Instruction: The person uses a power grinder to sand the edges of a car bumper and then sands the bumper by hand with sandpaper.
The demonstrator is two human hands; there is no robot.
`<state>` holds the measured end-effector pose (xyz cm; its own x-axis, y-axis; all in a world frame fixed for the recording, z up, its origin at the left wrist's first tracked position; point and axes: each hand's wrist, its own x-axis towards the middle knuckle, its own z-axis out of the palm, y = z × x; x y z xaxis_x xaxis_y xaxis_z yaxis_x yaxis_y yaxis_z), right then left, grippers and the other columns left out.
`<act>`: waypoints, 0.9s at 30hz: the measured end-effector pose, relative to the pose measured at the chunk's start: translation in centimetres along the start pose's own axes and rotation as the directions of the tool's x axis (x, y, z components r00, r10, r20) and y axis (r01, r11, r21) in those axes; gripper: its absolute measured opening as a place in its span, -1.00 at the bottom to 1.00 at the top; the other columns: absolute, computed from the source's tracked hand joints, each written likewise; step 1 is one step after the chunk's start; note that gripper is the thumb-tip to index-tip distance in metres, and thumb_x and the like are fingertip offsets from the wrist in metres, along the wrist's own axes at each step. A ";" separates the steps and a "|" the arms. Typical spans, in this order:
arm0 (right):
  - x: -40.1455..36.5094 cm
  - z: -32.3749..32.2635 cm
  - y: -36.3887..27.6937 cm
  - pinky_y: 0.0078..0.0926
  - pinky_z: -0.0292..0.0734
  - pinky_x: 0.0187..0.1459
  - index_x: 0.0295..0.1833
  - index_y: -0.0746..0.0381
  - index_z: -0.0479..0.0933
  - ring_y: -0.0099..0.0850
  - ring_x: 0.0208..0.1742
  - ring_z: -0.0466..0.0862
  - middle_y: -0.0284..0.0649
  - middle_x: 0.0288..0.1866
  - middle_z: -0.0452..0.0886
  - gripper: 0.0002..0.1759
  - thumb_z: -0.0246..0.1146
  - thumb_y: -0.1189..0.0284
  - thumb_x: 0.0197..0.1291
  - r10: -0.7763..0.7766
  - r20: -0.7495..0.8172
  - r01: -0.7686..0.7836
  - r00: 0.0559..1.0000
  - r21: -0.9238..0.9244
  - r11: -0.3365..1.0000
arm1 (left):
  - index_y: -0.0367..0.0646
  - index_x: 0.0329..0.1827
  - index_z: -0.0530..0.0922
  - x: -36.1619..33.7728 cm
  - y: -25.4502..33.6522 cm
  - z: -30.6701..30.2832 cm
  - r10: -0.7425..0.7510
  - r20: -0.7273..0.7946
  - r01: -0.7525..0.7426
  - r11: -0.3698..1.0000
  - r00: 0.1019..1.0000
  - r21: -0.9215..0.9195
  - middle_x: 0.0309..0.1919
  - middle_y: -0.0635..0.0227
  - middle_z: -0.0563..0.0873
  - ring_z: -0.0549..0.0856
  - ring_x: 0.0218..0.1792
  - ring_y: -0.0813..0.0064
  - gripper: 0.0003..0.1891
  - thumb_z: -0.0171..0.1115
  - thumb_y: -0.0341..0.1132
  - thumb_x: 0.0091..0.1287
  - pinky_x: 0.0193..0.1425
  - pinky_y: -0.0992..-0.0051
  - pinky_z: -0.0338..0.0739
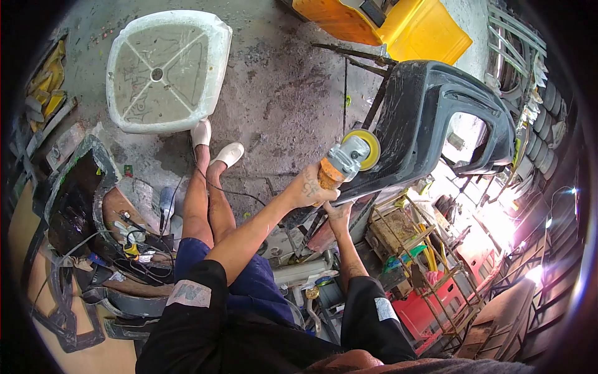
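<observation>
My left hand (313, 187) is wrapped round the body of an orange and grey angle grinder (344, 161). The grinder's yellow-rimmed disc (372, 149) overlaps the near face of a large black moulded panel (405, 134), which has a rectangular opening through it. Just below the grinder, my right hand (339, 215) grips the panel's lower edge, its fingers partly hidden there. Dark metal bars (375, 103) stand behind the panel on its left side.
A white plastic table (156, 124) stands at upper left. Yellow moulded parts (430, 31) lie at the top. Black moulded pieces and cables (134, 249) crowd the left. Below the panel are a rusty metal frame (430, 249) and a red plastic piece (423, 305). A cord (237, 194) crosses my legs.
</observation>
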<state>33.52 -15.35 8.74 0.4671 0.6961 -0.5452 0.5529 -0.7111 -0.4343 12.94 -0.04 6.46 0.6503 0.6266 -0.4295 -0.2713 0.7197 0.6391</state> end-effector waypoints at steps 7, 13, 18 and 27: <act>-0.1 0.2 0.7 -0.18 0.44 0.44 0.53 0.40 0.25 -0.11 0.42 0.54 0.04 0.43 0.44 0.03 0.65 0.15 0.14 -0.035 -0.018 0.035 0.999 -0.019 0.999 | -0.29 0.23 0.67 0.0 0.2 0.1 0.014 0.015 -0.014 1.000 1.000 -0.003 -0.04 0.32 0.81 0.74 -0.05 0.48 -0.40 0.58 -0.29 0.08 0.21 0.39 0.63; -0.2 0.2 -0.5 -0.17 0.46 0.43 0.51 0.42 0.26 -0.07 0.38 0.57 0.08 0.39 0.46 0.01 0.64 0.16 0.15 -0.026 -0.013 0.026 1.000 0.028 0.999 | -0.29 0.23 0.67 0.1 0.3 0.0 0.013 0.013 -0.013 1.000 1.000 0.010 -0.06 0.33 0.80 0.72 -0.05 0.50 -0.40 0.57 -0.29 0.09 0.21 0.41 0.61; -0.1 0.3 0.2 -0.17 0.44 0.44 0.51 0.43 0.26 -0.07 0.40 0.55 0.09 0.40 0.45 0.01 0.64 0.16 0.16 -0.042 -0.027 0.042 0.999 0.009 0.999 | -0.29 0.23 0.66 0.0 0.5 -0.3 -0.012 0.029 0.011 0.999 1.000 0.042 -0.06 0.35 0.79 0.72 -0.05 0.51 -0.40 0.58 -0.30 0.09 0.20 0.42 0.61; -0.1 0.0 -0.2 -0.16 0.41 0.47 0.53 0.42 0.18 -0.11 0.41 0.52 0.06 0.43 0.43 0.11 0.69 0.17 0.07 -0.003 0.010 0.002 1.000 0.034 0.999 | -0.28 0.26 0.65 -0.1 0.4 0.3 0.025 -0.001 -0.025 0.998 1.000 -0.049 0.03 0.32 0.80 0.72 0.02 0.50 -0.38 0.58 -0.32 0.08 0.26 0.41 0.60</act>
<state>33.36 -15.31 8.84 0.4586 0.6969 -0.5514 0.5303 -0.7125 -0.4595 12.92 0.11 6.98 0.6428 0.6446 -0.4140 -0.3220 0.7176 0.6175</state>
